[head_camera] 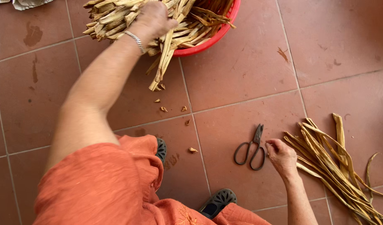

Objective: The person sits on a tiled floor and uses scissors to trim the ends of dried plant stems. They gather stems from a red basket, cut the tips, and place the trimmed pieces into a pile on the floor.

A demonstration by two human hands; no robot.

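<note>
left hand closed around dried tan plant stalks, far left, over round red plastic basin. right hand loosely curled, empty, beside black metal scissors on terracotta floor tiles; cut tan strips lying near right. apparent stage: drawing stalks; trimming would need scissors in hand.

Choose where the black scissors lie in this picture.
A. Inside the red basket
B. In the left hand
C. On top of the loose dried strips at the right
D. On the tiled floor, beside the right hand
D: the scissors lie flat on the floor, just left of the right hand.
</note>
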